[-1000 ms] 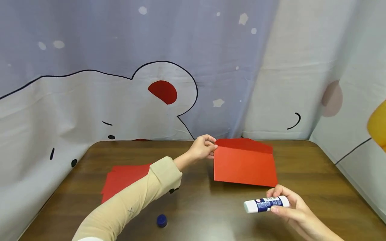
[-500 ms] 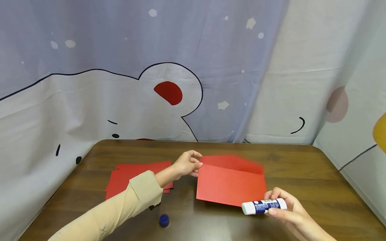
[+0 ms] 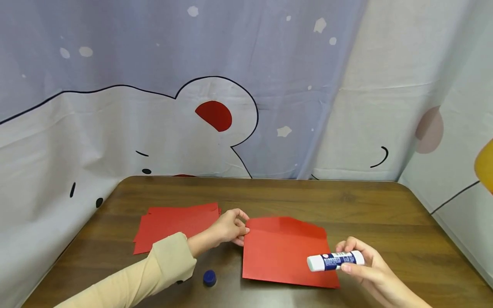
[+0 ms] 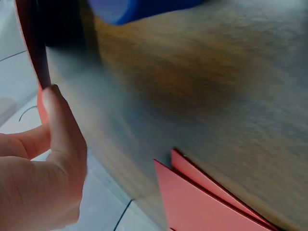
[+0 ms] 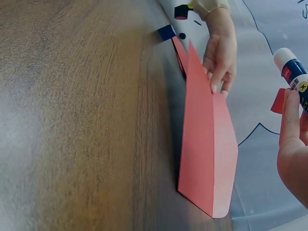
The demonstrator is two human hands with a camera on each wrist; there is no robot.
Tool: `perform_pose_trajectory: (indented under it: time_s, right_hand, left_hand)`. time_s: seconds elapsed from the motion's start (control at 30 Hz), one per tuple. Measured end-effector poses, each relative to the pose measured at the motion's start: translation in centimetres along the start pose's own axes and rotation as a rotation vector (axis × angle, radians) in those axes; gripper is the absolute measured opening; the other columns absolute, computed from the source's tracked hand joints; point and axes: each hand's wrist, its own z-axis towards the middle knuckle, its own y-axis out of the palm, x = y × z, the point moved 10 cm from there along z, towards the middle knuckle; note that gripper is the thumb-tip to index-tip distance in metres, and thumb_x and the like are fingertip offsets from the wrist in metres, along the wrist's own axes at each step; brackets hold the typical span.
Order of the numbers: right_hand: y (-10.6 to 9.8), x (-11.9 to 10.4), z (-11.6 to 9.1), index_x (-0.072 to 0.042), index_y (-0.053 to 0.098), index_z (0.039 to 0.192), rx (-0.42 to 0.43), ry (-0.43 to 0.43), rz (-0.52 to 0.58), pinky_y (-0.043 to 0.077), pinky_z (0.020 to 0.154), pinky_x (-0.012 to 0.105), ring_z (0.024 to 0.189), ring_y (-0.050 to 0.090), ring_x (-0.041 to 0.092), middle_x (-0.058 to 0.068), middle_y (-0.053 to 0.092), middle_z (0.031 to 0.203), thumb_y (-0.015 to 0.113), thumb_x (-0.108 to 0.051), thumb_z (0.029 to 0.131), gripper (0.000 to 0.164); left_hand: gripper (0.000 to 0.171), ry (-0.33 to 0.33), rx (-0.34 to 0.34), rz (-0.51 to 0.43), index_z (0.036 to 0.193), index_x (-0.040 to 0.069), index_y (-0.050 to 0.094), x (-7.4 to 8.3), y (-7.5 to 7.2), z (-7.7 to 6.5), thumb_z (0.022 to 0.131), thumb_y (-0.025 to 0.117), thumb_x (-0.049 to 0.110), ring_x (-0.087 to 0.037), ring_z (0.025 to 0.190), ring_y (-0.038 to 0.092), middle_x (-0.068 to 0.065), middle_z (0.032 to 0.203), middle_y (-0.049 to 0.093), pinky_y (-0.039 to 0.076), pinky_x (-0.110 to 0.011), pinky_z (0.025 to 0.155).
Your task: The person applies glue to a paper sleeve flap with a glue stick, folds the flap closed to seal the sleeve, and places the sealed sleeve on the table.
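My left hand (image 3: pixel 230 226) pinches the upper left edge of a red envelope (image 3: pixel 277 259), whose flap (image 3: pixel 292 226) is unfolded and points to the back of the table. In the right wrist view, the envelope (image 5: pixel 199 130) is seen nearly edge-on, low over the wood; whether it touches the table cannot be told. My right hand (image 3: pixel 366 267) grips a white and blue glue stick (image 3: pixel 334 261) between thumb and fingers. The uncapped end of the stick points left, in front of the envelope's right part. A blue cap (image 3: pixel 209 278) stands on the table near my left forearm.
Several red envelopes (image 3: pixel 173 224) lie in a loose pile on the left of the brown wooden table (image 3: pixel 366 205). Behind the table hangs a patterned curtain (image 3: pixel 285 94), which continues along the sides.
My left hand has brought the envelope towards me, lower and to the left, so it now lies behind the glue stick in the head view. The right hand has barely moved.
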Motion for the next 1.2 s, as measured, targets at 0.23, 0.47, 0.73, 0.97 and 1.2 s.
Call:
perform_pose_trajectory:
  time_s: [0.23, 0.47, 0.73, 0.97, 1.2]
  right_hand:
    - [0.1, 0.2, 0.2, -0.018, 0.053, 0.108, 0.011, 0.007, -0.008, 0.049, 0.085, 0.024, 0.1, 0.058, 0.01, -0.003, 0.055, 0.115, 0.034, 0.019, 0.088, 0.046]
    - [-0.1, 0.5, 0.4, -0.018, 0.052, 0.106, 0.03, 0.013, -0.019, 0.048, 0.083, 0.022, 0.099, 0.057, 0.009, -0.004, 0.056, 0.114, 0.034, 0.017, 0.09, 0.044]
    - [0.1, 0.7, 0.7, -0.016, 0.053, 0.108, 0.023, -0.01, 0.03, 0.049, 0.088, 0.022, 0.103, 0.058, 0.009, -0.003, 0.056, 0.115, 0.033, 0.019, 0.09, 0.044]
    - [0.0, 0.7, 0.8, -0.015, 0.053, 0.108, 0.032, -0.017, 0.044, 0.05, 0.085, 0.02, 0.101, 0.059, 0.008, -0.003, 0.056, 0.116, 0.033, 0.019, 0.09, 0.044]
    - [-0.1, 1.0, 0.8, -0.015, 0.053, 0.108, 0.043, -0.011, 0.064, 0.051, 0.085, 0.02, 0.101, 0.061, 0.008, -0.004, 0.057, 0.115, 0.033, 0.019, 0.09, 0.043]
  left_hand:
    - [0.025, 0.005, 0.051, 0.051, 0.11, -0.003, 0.055, -0.6, -0.5, -0.7, 0.086, 0.062, -0.009, -0.012, 0.056, 0.058, -0.013, 0.082, 0.066, 0.057, -0.031, 0.055]
    - [0.033, 0.022, 0.096, 0.136, 0.114, -0.004, 0.052, -1.1, -1.2, -1.0, 0.083, 0.064, -0.009, -0.01, 0.05, 0.06, -0.012, 0.077, 0.066, 0.056, -0.029, 0.051]
    - [0.045, 0.074, 0.111, 0.312, 0.121, -0.004, 0.049, -1.1, -1.3, -1.6, 0.081, 0.07, -0.005, -0.011, 0.048, 0.06, -0.009, 0.072, 0.063, 0.052, -0.024, 0.048]
    - [0.049, 0.21, 0.195, 0.636, 0.12, -0.001, 0.052, 0.9, -1.1, -3.2, 0.077, 0.074, 0.001, -0.019, 0.067, 0.06, -0.014, 0.093, 0.063, 0.05, -0.033, 0.062]
    - [0.057, 0.446, 0.23, 0.986, 0.138, 0.008, 0.049, 3.0, 1.2, -6.3, 0.086, 0.07, 0.019, -0.031, 0.124, 0.054, -0.012, 0.143, 0.05, 0.052, -0.048, 0.088]
